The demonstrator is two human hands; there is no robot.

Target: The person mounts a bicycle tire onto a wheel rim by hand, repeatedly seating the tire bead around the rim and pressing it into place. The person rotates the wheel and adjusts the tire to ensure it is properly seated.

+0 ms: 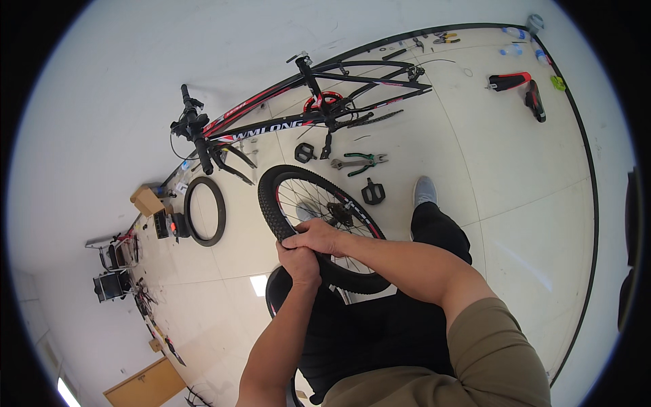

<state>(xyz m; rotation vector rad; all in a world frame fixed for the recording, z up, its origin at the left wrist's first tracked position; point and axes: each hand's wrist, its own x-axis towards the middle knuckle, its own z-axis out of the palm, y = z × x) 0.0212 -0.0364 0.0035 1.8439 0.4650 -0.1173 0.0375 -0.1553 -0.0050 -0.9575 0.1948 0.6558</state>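
White-lettered black frame (317, 118) beyond left grip (299, 263) and right grip (319, 237) on tyre (270, 206)

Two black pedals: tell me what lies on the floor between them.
In the head view, a grey adjustable wrench and green-handled pliers lie together between the left pedal and the right pedal.
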